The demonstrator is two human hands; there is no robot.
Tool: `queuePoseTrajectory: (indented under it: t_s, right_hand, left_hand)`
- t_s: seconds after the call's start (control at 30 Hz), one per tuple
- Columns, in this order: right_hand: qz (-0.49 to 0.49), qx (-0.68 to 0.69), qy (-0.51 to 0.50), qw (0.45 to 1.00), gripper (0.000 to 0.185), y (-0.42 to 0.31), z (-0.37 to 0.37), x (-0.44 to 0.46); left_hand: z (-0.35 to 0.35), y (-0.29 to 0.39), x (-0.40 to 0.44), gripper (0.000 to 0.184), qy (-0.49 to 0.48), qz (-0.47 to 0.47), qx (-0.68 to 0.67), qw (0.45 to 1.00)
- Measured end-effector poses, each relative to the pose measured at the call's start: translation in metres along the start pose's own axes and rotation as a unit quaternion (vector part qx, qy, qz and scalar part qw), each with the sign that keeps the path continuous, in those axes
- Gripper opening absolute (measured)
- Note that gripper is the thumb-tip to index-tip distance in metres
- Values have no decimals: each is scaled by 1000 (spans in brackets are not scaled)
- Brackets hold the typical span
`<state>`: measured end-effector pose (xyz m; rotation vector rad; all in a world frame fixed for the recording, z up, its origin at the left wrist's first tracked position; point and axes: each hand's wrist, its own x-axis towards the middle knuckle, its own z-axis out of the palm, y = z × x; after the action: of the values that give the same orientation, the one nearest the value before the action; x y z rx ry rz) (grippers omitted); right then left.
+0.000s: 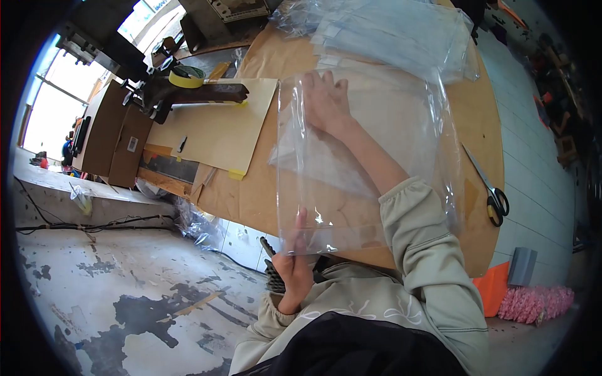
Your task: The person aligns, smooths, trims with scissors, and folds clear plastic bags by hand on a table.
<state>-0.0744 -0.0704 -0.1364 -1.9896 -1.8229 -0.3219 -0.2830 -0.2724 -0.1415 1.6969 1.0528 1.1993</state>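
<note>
A large clear plastic sheet or bag [401, 131] lies over the brown-covered table in front of me. At its near left corner is my left hand [296, 266], with the edge of the plastic between its thumb and raised index finger. My right hand [327, 103] reaches far forward over the upper left part of the same plastic, its fingers bent down against the surface. Whether those fingers pinch the plastic cannot be made out. More clear plastic sheets [395, 37] are piled at the table's far side.
Scissors [492, 194] with black and yellow handles lie at the right. On the left are a machine arm [207, 94] carrying yellow tape [187, 76], a cream board [219, 135] and a cardboard box [119, 135]. A pink fluffy duster [536, 304] is low at the right.
</note>
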Motion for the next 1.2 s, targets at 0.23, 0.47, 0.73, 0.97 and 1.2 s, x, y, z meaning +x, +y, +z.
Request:
queuePoseTrajectory:
  t_s: [0.23, 0.47, 0.73, 0.97, 1.2]
  right_hand:
    - [-9, 317, 45, 947, 44, 12, 9, 1]
    - [-128, 212, 55, 967, 68, -2, -8, -16]
    - [-100, 95, -24, 990, 49, 8, -10, -3]
    - [70, 503, -54, 860, 27, 6, 10, 7]
    - [100, 512, -65, 850, 31, 6, 5, 9]
  left_hand:
    - [7, 34, 33, 51, 11, 48, 22, 999]
    - [-1, 40, 52, 57, 8, 79, -100, 992]
    - [-17, 25, 40, 63, 7, 16, -70, 997]
    - [-13, 23, 30, 58, -83, 9, -67, 994]
    - [-40, 21, 38, 43, -209, 37, 71, 975]
